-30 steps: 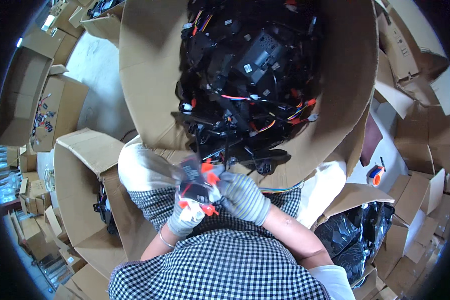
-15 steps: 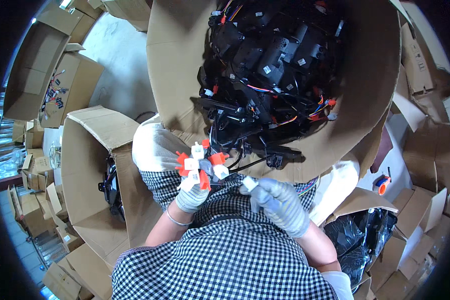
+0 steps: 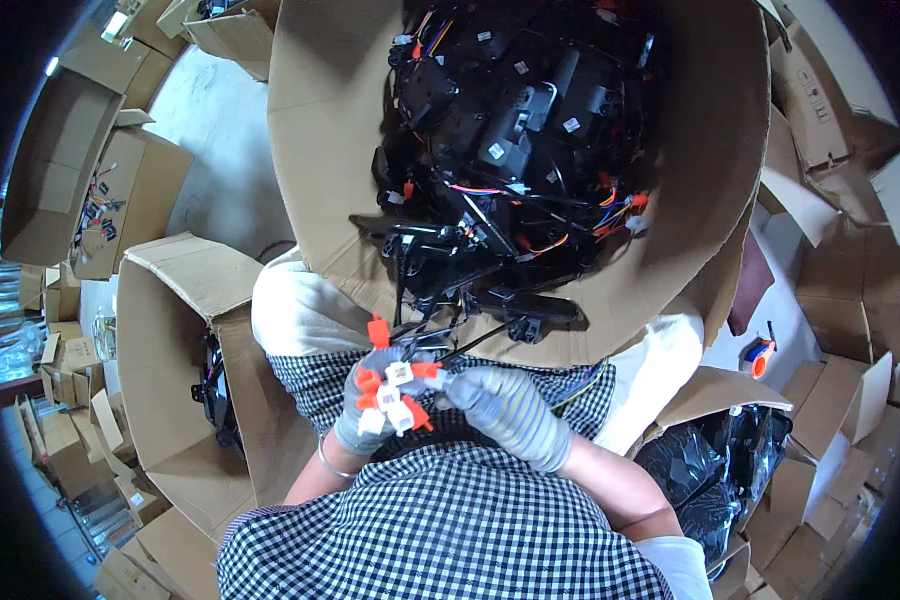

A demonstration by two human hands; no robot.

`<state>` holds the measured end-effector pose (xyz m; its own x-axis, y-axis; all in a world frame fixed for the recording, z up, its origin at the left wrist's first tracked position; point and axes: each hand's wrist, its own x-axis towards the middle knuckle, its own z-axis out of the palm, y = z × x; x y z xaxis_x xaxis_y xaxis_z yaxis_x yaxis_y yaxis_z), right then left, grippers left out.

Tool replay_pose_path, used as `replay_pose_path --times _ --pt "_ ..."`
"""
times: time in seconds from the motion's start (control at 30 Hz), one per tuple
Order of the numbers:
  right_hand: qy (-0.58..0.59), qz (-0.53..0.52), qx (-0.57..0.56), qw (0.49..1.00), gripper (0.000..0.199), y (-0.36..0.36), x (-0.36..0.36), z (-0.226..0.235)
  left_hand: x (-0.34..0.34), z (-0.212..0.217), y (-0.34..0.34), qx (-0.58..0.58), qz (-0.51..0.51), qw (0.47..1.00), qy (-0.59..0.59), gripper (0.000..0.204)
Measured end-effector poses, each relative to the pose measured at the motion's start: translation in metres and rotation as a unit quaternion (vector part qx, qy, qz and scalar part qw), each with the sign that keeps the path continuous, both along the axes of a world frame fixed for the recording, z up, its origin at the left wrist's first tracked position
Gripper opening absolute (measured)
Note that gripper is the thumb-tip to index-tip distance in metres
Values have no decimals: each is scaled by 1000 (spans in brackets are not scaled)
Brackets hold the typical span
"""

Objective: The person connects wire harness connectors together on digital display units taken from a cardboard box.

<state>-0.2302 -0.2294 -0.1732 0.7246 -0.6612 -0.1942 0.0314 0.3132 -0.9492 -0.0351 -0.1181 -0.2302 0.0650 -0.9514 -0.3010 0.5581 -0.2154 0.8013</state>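
Since half a second ago, the right hand (image 3: 510, 410) has come back in to the bunch of red and white connectors (image 3: 398, 374), just on the near side of the big cardboard box (image 3: 325, 150). The left hand's (image 3: 358, 432) fingers are clamped on the bunch; I cannot tell whether the right hand's grip anything.

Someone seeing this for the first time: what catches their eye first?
Probably the bright cluster of red and white connectors in the gloved left hand, with the right hand close beside it. Beyond them, a large open cardboard box holds a heap of black parts.
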Motion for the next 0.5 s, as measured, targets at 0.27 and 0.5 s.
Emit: replay_pose_path --times 0.27,0.5 --pt "112 376 -113 913 43 3 17 -16 4 67 52 360 42 919 158 21" --pt "82 417 -129 896 31 -2 38 -16 21 60 91 269 -131 928 -221 33"
